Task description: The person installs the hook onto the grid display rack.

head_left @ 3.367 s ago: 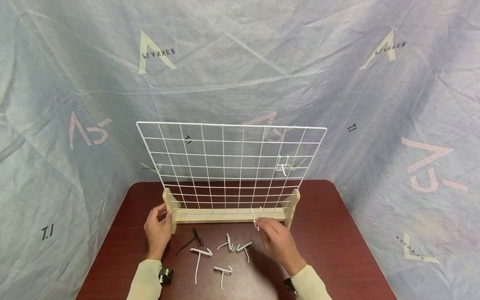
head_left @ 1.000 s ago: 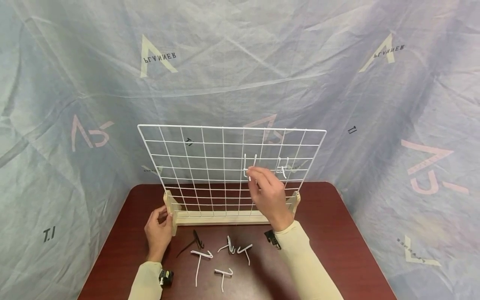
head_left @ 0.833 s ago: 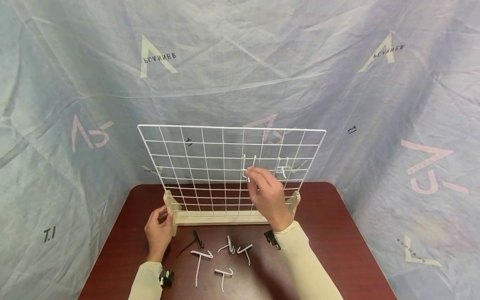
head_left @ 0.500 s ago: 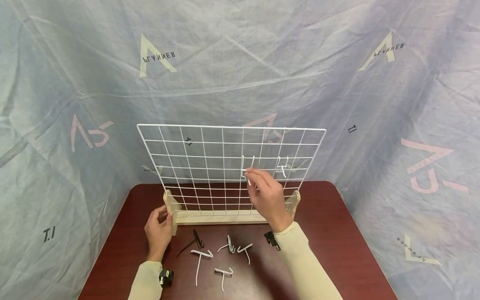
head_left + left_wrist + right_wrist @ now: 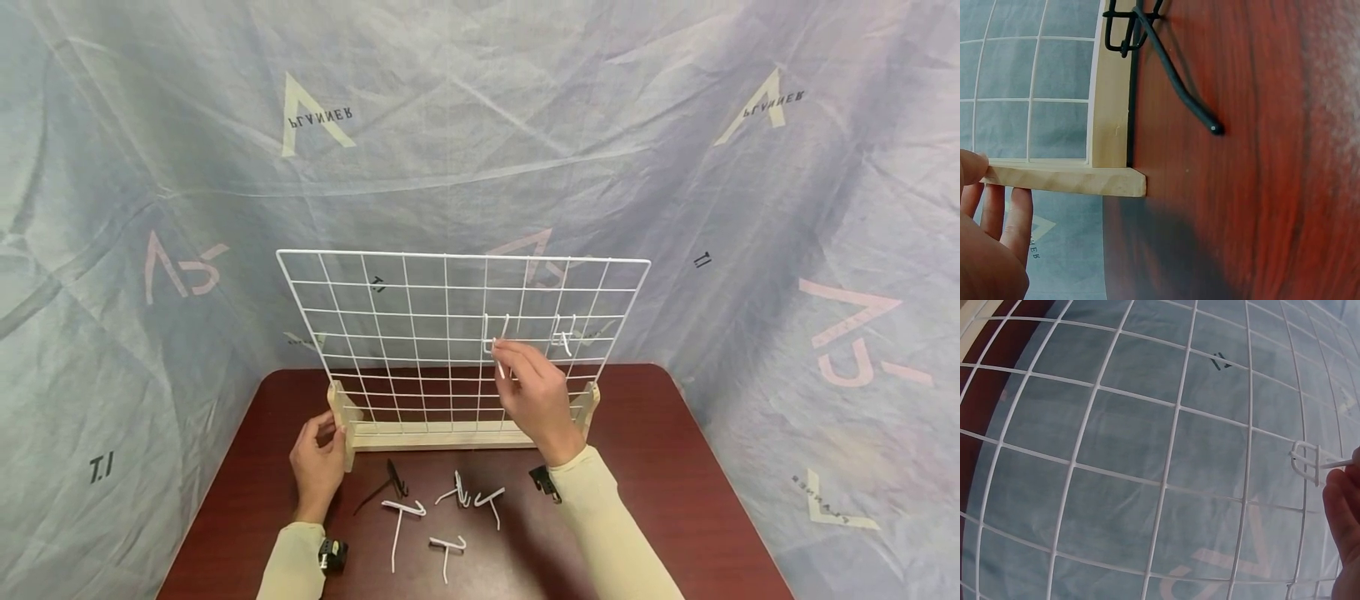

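Note:
A white wire grid panel [image 5: 447, 313] stands upright in a wooden stand [image 5: 450, 436]. My left hand [image 5: 317, 458] grips the stand's left end piece [image 5: 1085, 181], thumb on one side and fingers on the other in the left wrist view. With thumb and fingertips, my right hand [image 5: 536, 396] pinches the prong of a white wire hook [image 5: 1307, 464]. Its two upper arms lie at the grid wires right of centre; whether they are hooked over a wire is hard to tell. Another white hook [image 5: 564, 340] hangs on the grid farther right.
Before the stand, a black hook [image 5: 392, 479] and several white ones lie on the red-brown table [image 5: 675, 517], among them a white hook [image 5: 447, 546] nearest me. A grey printed cloth [image 5: 465, 150] surrounds the table behind and at the sides.
My right hand has lifted the white hook from the grid's lower right to its upper middle. During the last second the hook has sunk slightly against the wires. My left hand stays put.

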`<control>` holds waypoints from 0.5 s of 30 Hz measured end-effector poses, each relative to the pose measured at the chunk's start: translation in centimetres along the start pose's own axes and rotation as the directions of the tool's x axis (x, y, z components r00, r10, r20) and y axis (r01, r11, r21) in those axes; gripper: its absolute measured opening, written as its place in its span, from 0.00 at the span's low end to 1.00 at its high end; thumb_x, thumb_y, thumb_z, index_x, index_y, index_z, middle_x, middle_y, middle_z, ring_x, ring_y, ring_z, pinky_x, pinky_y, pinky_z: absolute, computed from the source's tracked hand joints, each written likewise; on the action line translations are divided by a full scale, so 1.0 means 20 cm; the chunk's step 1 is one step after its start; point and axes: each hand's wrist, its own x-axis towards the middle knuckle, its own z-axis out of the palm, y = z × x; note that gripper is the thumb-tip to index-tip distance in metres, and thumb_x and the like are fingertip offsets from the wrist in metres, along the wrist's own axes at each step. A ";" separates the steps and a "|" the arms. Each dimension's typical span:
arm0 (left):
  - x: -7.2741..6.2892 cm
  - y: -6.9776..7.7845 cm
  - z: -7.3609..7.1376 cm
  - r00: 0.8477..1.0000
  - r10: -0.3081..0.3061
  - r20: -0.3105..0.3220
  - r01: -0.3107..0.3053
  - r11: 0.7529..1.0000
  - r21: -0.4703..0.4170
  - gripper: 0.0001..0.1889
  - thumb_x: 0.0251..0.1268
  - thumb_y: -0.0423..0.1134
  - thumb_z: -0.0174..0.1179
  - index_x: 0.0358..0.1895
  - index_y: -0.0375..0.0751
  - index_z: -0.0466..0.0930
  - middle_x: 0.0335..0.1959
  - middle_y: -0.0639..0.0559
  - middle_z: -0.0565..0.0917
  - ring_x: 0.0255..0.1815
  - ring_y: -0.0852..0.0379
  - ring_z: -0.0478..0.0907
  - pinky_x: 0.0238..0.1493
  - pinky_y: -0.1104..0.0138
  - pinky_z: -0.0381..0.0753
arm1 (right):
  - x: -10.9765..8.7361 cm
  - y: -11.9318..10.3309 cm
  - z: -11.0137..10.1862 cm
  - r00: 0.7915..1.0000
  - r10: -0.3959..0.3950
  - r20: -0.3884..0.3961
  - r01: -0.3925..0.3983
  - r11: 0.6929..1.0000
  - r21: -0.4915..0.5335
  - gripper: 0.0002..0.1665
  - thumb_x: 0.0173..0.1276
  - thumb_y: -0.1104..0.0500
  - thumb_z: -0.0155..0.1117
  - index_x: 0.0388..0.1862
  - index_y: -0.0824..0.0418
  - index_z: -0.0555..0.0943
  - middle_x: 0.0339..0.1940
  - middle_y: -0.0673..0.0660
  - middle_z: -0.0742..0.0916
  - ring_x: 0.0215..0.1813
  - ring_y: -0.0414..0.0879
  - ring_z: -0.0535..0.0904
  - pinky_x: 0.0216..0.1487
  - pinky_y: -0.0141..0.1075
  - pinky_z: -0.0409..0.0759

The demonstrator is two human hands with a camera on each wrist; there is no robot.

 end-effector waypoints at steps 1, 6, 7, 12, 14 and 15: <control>0.00 0.00 0.00 1.000 -0.001 0.002 0.001 1.000 0.001 0.18 0.67 0.27 0.70 0.59 0.39 0.85 0.49 0.42 0.87 0.51 0.48 0.84 0.43 0.88 0.79 | 0.00 0.00 0.00 1.000 0.003 0.002 -0.003 1.000 0.001 0.12 0.62 0.73 0.69 0.44 0.66 0.88 0.46 0.60 0.92 0.48 0.53 0.91 0.49 0.41 0.91; -0.01 0.00 0.00 1.000 -0.009 0.003 0.009 1.000 0.005 0.18 0.67 0.26 0.70 0.59 0.38 0.85 0.49 0.42 0.87 0.51 0.47 0.84 0.43 0.89 0.78 | -0.02 0.00 0.00 1.000 0.010 0.002 -0.010 1.000 0.006 0.13 0.61 0.73 0.70 0.44 0.65 0.89 0.45 0.59 0.92 0.48 0.53 0.91 0.49 0.41 0.91; -0.01 0.00 0.00 1.000 -0.010 0.002 0.010 1.000 0.008 0.18 0.67 0.26 0.70 0.58 0.38 0.85 0.49 0.42 0.87 0.51 0.47 0.84 0.42 0.89 0.78 | -0.02 0.00 0.00 1.000 0.011 0.001 -0.011 1.000 0.010 0.13 0.61 0.73 0.70 0.45 0.65 0.88 0.45 0.59 0.92 0.48 0.53 0.91 0.49 0.41 0.91; 0.00 0.01 0.00 1.000 -0.003 -0.002 0.003 1.000 0.011 0.18 0.67 0.26 0.70 0.58 0.37 0.85 0.49 0.41 0.87 0.51 0.47 0.84 0.43 0.88 0.79 | -0.02 0.00 0.00 1.000 0.028 -0.007 -0.027 0.999 0.036 0.14 0.61 0.73 0.71 0.45 0.65 0.89 0.46 0.59 0.92 0.48 0.53 0.91 0.50 0.40 0.91; 0.00 0.01 -0.01 1.000 -0.001 -0.001 0.001 1.000 0.010 0.18 0.67 0.26 0.70 0.58 0.37 0.85 0.50 0.41 0.87 0.51 0.47 0.84 0.43 0.88 0.79 | -0.03 0.00 -0.01 0.999 0.036 -0.009 -0.036 0.998 0.042 0.14 0.60 0.73 0.72 0.45 0.66 0.89 0.46 0.60 0.92 0.48 0.53 0.91 0.50 0.41 0.91; 0.00 0.01 -0.01 1.000 -0.002 0.001 0.002 1.000 0.009 0.18 0.67 0.26 0.70 0.58 0.37 0.85 0.50 0.41 0.87 0.51 0.48 0.84 0.43 0.88 0.79 | -0.03 0.00 -0.01 0.999 0.040 -0.010 -0.040 0.998 0.044 0.13 0.61 0.72 0.72 0.45 0.66 0.89 0.46 0.60 0.92 0.48 0.53 0.91 0.50 0.41 0.91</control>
